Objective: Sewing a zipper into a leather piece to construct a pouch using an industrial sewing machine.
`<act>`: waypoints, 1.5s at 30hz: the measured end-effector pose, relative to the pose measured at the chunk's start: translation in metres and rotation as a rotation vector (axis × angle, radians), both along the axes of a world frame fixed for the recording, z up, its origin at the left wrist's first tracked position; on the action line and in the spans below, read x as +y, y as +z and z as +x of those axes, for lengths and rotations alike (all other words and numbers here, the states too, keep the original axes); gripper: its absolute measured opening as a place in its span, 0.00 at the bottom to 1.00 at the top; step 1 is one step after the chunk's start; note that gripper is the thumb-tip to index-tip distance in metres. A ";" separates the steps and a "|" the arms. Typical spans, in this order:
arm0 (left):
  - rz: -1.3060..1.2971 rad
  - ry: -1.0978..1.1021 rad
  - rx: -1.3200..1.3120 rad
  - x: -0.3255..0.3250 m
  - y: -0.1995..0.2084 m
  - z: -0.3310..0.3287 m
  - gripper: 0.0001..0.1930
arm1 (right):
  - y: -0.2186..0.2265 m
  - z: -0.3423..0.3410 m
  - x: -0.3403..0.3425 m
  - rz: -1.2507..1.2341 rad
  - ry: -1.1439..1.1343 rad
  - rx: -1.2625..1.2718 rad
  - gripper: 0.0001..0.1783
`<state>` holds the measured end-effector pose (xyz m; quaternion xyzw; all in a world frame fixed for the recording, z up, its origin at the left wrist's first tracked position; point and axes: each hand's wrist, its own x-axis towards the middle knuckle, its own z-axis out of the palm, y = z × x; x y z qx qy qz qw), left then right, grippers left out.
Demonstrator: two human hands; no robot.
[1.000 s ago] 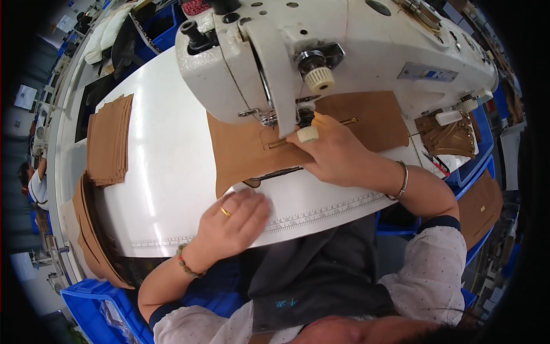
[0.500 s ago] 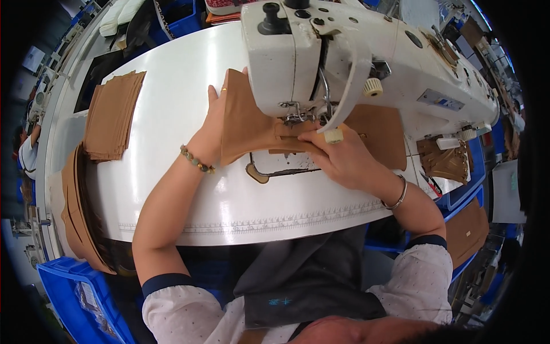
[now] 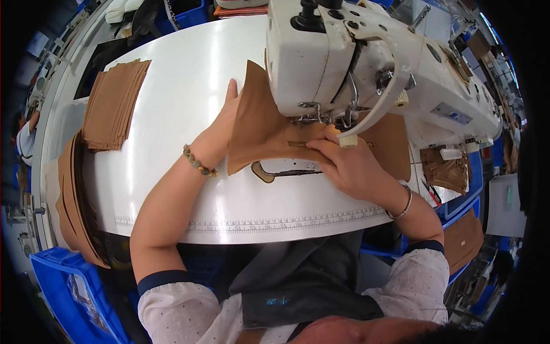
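A brown leather-like panel [image 3: 258,129] with a slot lies under the needle area of the white sewing machine [image 3: 312,63], its left part raised. My left hand [image 3: 222,129] is at that raised left edge, with one finger stretched out; the panel hides the others. No thumb shows on top of the panel. My right hand [image 3: 358,169] is closed, thumb and fingertips pressed together on the panel beside the slot, just in front of the presser foot. The machine's curved white guard partly covers these fingers.
A stack of brown pieces [image 3: 117,106] lies at the table's left, with larger curved brown pieces [image 3: 71,195] hanging near the edge. Small brown pieces [image 3: 447,169] lie right. A measuring tape strip [image 3: 258,225] runs along the front. A blue crate [image 3: 51,261] stands lower left.
The whole view has shifted, so the machine appears further right. The right hand stays on the panel by the slot, and the left hand stays at the raised edge, a fingertip above it now hidden.
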<state>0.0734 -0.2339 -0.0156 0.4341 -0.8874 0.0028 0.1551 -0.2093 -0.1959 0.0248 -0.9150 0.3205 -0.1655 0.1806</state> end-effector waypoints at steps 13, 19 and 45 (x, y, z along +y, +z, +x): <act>-0.039 0.518 0.107 -0.012 0.022 0.038 0.23 | -0.009 -0.010 0.015 -0.183 0.133 0.120 0.53; -0.134 0.112 0.303 0.070 0.039 0.007 0.18 | -0.008 -0.014 0.015 -0.189 0.137 0.263 0.62; -0.066 0.086 0.139 0.079 0.005 -0.039 0.25 | 0.112 -0.257 -0.033 -0.876 -0.577 -0.470 0.26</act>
